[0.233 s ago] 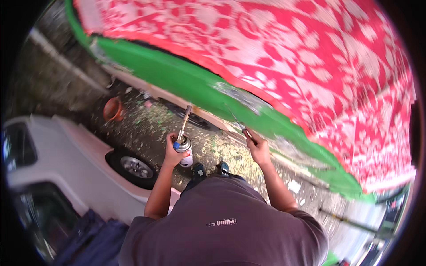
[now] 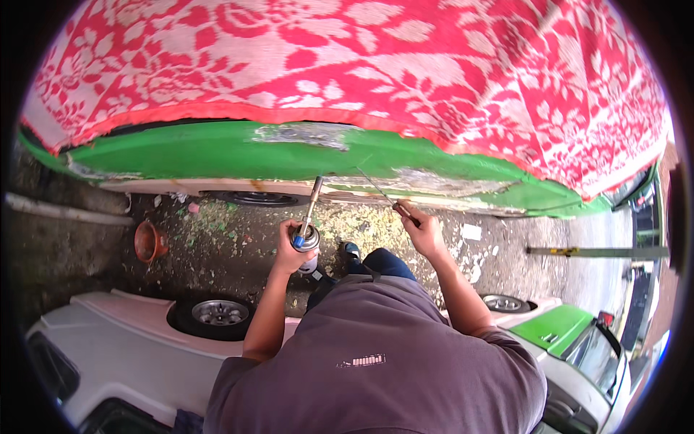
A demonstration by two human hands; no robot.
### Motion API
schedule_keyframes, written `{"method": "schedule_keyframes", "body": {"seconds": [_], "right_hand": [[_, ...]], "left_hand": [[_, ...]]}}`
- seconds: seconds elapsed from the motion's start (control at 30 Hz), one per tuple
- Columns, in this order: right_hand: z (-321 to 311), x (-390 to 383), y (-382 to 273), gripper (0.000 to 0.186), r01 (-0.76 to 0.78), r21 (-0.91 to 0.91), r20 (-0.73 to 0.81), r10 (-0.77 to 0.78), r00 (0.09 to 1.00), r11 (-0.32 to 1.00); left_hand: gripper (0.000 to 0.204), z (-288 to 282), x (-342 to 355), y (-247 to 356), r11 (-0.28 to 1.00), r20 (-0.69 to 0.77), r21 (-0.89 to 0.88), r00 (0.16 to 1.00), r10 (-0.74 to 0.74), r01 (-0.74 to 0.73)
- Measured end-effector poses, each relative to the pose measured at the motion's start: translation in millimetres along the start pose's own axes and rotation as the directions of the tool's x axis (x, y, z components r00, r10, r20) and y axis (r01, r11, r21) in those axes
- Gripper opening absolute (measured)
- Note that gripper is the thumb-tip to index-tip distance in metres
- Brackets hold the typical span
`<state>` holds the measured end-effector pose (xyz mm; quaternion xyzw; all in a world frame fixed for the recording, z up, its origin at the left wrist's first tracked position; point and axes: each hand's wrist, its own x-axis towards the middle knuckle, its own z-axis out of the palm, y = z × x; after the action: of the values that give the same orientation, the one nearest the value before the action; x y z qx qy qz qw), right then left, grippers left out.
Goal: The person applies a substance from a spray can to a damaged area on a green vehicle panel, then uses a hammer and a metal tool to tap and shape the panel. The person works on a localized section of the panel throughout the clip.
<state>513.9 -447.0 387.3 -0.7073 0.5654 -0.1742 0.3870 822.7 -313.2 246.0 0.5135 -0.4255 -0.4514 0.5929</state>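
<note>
My left hand (image 2: pixel 290 253) is wrapped round the gas canister of a blowtorch (image 2: pixel 314 204). Its metal nozzle points up and away toward the lower edge of a green car body panel (image 2: pixel 217 150); no flame can be made out. In my right hand (image 2: pixel 426 235) is a thin-bladed hand tool (image 2: pixel 378 188) with a dark handle, its exact kind unclear. The blade slants forward and left, its tip over the green panel; whether it touches cannot be told. Paint is stripped to grey in one patch (image 2: pixel 307 134) and in another (image 2: pixel 441 182) farther right.
A red and white floral cloth (image 2: pixel 325 58) drapes the car above the panel. Paint flakes litter the ground (image 2: pixel 217 231). An orange pot (image 2: pixel 150 242) lies at the left. Close behind me stands another vehicle (image 2: pixel 123 325); a pole (image 2: pixel 593 252) juts in at the right.
The view has turned, so the green car now runs nearly level across it and more of the vehicle behind me shows. Both hands keep hold of their tools.
</note>
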Motion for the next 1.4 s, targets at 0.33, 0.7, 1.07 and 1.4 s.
{"method": "schedule_keyframes", "body": {"seconds": [0.33, 0.7, 1.07, 1.4], "right_hand": [[-113, -26, 144, 0.043, -0.015, 0.103, -0.175, 0.033, 0.984, 0.995], [-285, -28, 325, 0.041, -0.041, 0.054, 0.016, 0.04, 0.999, 0.998], [-328, -71, 381, 0.04, -0.067, -0.082, -0.084, 0.06, 0.995, 0.994], [-342, -93, 376, 0.04, -0.115, -0.108, -0.049, 0.11, 0.993, 0.987]], "left_hand": [[0.077, 153, 41, -6, 0.988, 0.187, 0.15, 0.982, 0.001, -0.03], [0.075, 370, 35, -97, 0.987, 0.131, 0.154, 0.989, -0.067, 0.046], [0.076, 472, 36, -196, 0.968, 0.164, 0.22, 0.973, -0.162, 0.124], [0.075, 499, 19, -240, 0.948, 0.06, 0.256, 0.976, -0.21, 0.188]]}}
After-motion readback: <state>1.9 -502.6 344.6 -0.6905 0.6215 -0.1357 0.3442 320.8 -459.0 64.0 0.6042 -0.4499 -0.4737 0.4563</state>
